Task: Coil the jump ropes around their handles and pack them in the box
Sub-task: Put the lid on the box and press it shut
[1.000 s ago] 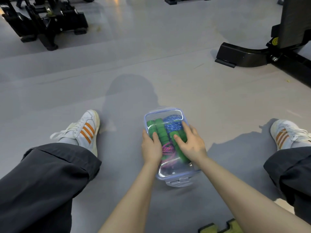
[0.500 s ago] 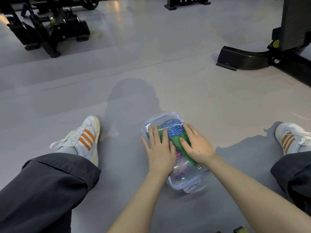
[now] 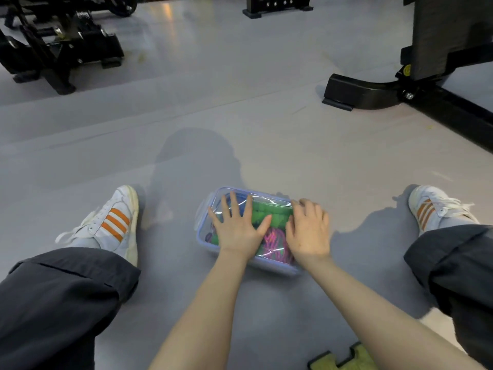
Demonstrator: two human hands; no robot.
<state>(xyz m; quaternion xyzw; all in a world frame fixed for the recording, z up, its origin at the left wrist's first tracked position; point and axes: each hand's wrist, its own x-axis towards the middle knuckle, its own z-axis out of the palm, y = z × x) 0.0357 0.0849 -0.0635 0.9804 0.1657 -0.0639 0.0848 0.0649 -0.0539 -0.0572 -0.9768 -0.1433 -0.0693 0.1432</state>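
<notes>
A clear plastic box (image 3: 204, 231) with a blue-rimmed lid lies on the grey floor between my legs. Through the lid show green handles (image 3: 274, 213), a blue rope (image 3: 241, 206) and a pink rope (image 3: 274, 243). My left hand (image 3: 237, 227) lies flat on the lid with fingers spread. My right hand (image 3: 308, 231) presses on the lid's right side, its fingers bent down over the far right edge.
My legs in dark trousers and white shoes with orange stripes (image 3: 114, 222) flank the box. Black gym machines stand at the back left (image 3: 61, 46) and right (image 3: 400, 89). A yellow-green mat piece (image 3: 344, 360) lies near the bottom edge.
The box has turned from lengthwise to crosswise under my hands. Both hands have gone from gripping its sides to lying on top of the lid.
</notes>
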